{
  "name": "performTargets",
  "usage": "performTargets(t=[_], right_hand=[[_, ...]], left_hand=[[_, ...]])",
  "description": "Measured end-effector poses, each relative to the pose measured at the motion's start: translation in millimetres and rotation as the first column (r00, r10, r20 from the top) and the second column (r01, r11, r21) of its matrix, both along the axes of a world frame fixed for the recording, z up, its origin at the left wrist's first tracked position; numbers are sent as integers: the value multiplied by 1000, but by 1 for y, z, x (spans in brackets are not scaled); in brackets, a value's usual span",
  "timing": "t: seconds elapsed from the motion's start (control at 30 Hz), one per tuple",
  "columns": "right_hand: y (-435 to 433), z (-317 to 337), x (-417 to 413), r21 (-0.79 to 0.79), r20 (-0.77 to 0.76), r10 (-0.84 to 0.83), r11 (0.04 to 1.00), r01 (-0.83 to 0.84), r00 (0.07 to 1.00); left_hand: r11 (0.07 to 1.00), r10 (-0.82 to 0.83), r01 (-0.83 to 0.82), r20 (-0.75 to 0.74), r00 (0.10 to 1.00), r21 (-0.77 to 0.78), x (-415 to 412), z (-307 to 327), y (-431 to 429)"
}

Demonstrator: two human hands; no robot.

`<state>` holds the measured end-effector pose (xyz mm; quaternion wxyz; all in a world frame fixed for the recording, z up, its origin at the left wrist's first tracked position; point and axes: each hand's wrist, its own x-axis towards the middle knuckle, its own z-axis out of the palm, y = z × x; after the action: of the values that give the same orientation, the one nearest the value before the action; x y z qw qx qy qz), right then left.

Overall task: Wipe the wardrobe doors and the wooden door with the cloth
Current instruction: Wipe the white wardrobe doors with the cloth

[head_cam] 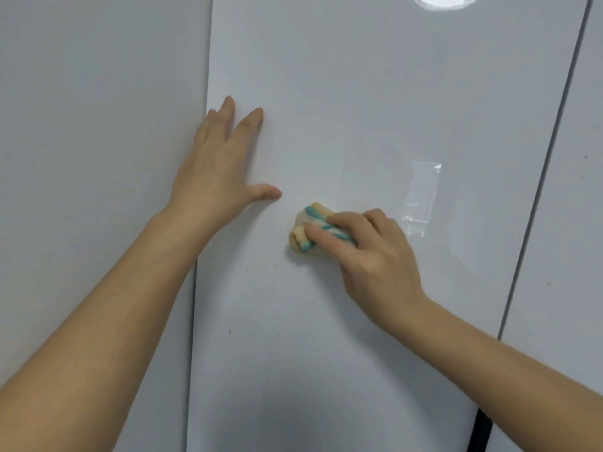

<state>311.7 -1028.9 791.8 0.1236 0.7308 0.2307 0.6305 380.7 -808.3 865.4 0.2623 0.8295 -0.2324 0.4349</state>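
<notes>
Your right hand [375, 256] presses a bunched cream-and-teal cloth [310, 231] against the glossy white wardrobe door [359, 109], fingers closed around it. Your left hand [215, 171] lies flat and open beside the door's left edge, holding nothing. A clear tape strip [422, 194] sits just right of the cloth.

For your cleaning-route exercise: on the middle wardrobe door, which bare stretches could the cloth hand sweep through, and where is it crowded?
Free: the wide stretch of the middle wardrobe door above both hands, and the lower part between the forearms. Crowded: the band where the left hand lies flat, the right hand presses the cloth, and the clear tape patch sits.
</notes>
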Motion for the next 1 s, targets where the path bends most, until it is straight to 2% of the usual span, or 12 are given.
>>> performTargets(t=[0.17,0.23,0.37,0.43,0.53,0.6,0.7,0.77,0.9,1.0], right_hand=[[17,-61,4,-257,-178,-5,966,-41,984],[20,-47,9,-228,-165,-2,973,-36,986],[35,-13,22,-35,-21,36,999,-37,999],[45,-30,26,-76,-35,54,995,-57,998],[50,-62,28,-224,-128,24,973,-53,992],[52,-51,32,-212,-125,41,975,-67,991],[67,-13,42,-60,-17,93,994,-94,995],[80,-11,48,-8,30,102,995,-102,994],[89,-49,57,-178,-37,87,980,-92,996],[91,-32,61,-172,-34,94,980,-99,995]], left_hand=[[997,-45,43,-28,999,-67,5,-1,8],[996,-49,47,-25,998,-72,5,0,11],[994,-71,68,-33,997,-84,7,3,17],[994,-87,83,-43,995,-77,6,4,19],[992,-106,102,-63,992,-69,3,6,22],[991,-121,116,-76,990,-67,1,7,24],[987,-153,147,-96,983,-68,-2,9,25],[981,-182,173,-116,976,-84,-4,11,28],[976,-212,200,-152,965,-90,-7,13,31],[978,-206,197,-151,967,-70,-7,14,31]])
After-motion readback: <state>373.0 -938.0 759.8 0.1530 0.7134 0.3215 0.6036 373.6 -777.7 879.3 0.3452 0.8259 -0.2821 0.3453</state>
